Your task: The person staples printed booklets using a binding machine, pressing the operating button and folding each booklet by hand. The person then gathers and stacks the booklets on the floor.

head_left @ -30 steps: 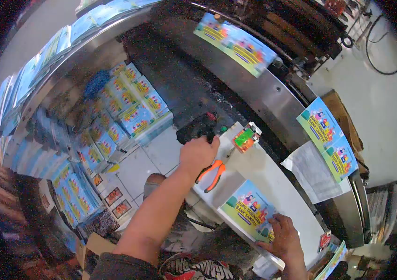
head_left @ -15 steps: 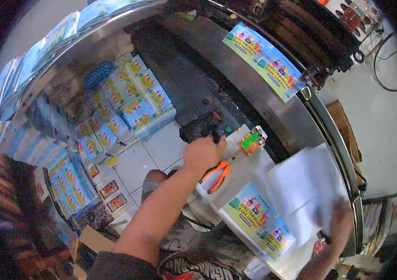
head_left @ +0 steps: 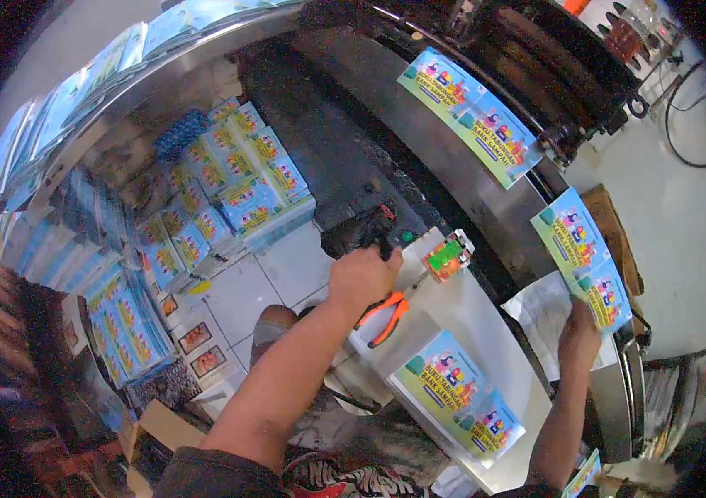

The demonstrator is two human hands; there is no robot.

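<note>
My left hand [head_left: 363, 280] is closed over a small dark part beside a black plastic-looking bundle [head_left: 361, 232]; what it grips is mostly hidden. Just below that hand, orange-handled pliers [head_left: 388, 319] lie on the pale board. At the right, my right hand [head_left: 580, 336] is closed at the lower left edge of a printed cover sheet [head_left: 583, 259], which lies over the curved metal edge. A white sheet [head_left: 540, 311] sits under and beside this hand. Nearer me, a stack of printed sheets [head_left: 457, 398] rests on the board.
Another printed sheet [head_left: 471, 116] lies on the metal bed by the dark machine rollers [head_left: 527, 50]. An orange-and-green box [head_left: 450, 256] stands on the board's far end. Bundled printed stacks [head_left: 262, 195] fill the tiled floor at left, with more along the upper-left shelf [head_left: 87, 75].
My right hand has moved up and away from me, and a printed cover sheet now shows at the right edge. The blurred white paper has gone from beside the stack. My left hand stays put.
</note>
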